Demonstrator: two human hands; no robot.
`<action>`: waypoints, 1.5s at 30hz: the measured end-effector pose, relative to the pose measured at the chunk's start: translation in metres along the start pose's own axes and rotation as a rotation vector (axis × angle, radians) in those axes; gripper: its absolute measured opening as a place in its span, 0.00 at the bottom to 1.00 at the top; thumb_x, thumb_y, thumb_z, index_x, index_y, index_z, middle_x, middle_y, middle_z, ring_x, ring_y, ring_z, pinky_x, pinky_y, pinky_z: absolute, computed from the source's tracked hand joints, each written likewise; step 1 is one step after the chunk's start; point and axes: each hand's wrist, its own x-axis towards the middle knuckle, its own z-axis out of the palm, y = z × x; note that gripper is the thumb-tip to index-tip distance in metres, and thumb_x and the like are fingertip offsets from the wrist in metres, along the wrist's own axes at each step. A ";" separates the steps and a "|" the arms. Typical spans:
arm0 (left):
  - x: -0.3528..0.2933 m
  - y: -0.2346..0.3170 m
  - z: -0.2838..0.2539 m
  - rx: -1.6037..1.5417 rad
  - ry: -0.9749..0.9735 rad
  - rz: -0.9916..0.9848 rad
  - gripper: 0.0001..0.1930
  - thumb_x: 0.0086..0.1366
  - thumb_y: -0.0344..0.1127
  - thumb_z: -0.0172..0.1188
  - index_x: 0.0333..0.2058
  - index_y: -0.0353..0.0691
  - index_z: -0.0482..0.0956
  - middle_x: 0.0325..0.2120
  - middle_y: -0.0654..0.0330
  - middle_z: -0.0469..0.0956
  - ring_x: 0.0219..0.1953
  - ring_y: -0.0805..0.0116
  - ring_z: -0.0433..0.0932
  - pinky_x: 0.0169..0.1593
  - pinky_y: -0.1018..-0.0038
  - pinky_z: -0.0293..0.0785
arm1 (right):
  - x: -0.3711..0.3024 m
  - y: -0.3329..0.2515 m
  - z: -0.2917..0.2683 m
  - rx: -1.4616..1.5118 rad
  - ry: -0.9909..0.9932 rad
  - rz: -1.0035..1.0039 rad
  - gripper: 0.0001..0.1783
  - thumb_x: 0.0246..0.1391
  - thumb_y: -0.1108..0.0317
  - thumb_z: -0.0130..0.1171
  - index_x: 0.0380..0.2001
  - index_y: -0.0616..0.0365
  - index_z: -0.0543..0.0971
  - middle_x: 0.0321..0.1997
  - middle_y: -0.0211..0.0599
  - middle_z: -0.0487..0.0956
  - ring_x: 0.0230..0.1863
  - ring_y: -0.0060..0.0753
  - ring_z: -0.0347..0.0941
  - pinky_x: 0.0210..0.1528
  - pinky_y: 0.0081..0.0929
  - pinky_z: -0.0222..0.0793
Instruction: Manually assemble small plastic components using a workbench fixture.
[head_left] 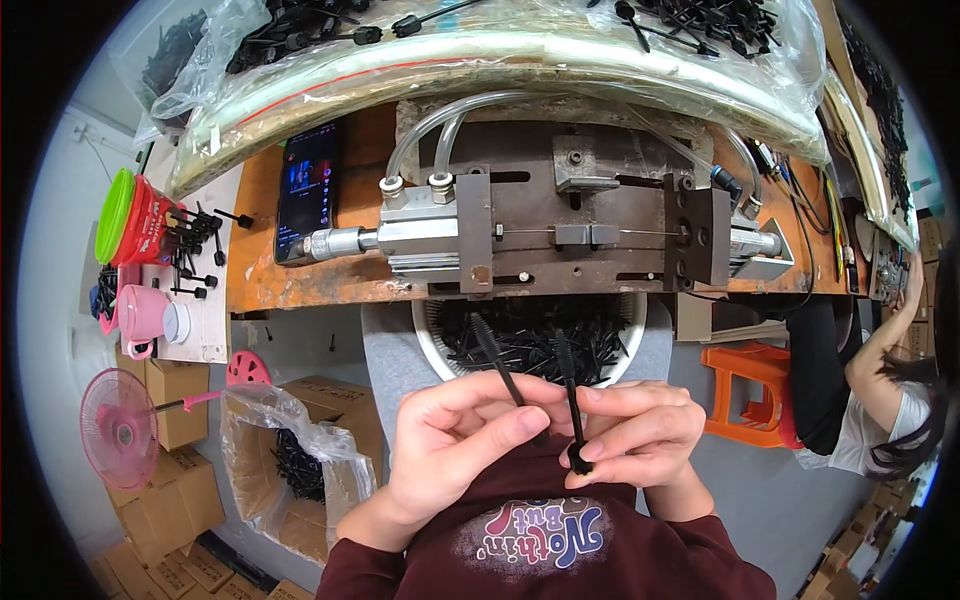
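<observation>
- 2 black brushes are held in front of the body, 1 per hand, each with its bristled end pointed away toward the bench.
- The left brush [496, 352] is pinched by the left hand [450, 435], thumb and fingers closed on its lower rod; its long axis is slanted from far left to near right.
- The right brush [571, 390] is clamped by the right hand [645, 430], with the dark fitting [580, 461] at its near end gripped by the fingertips; its axis is set closer to straight ahead, tipped slightly left.
- The 2 rods are kept apart, the gap being narrower at the near ends than at the bristles.
- The white basket [424, 338], heaped with black pieces [520, 330], is placed just beyond both hands; which hand is nearer cannot be told.
- The metal clamping rig [586, 235] is mounted farther out, on the wooden surface [260, 272], well apart from both hands.
</observation>
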 end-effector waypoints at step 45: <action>0.221 0.165 0.004 2.538 0.034 0.452 0.08 0.55 0.33 0.61 0.30 0.34 0.80 0.29 0.45 0.81 0.35 0.48 0.82 0.37 0.58 0.79 | 0.018 -0.027 0.011 -0.635 0.111 -0.129 0.12 0.41 0.77 0.68 0.34 0.61 0.84 0.39 0.41 0.84 0.26 0.29 0.79 0.25 0.20 0.71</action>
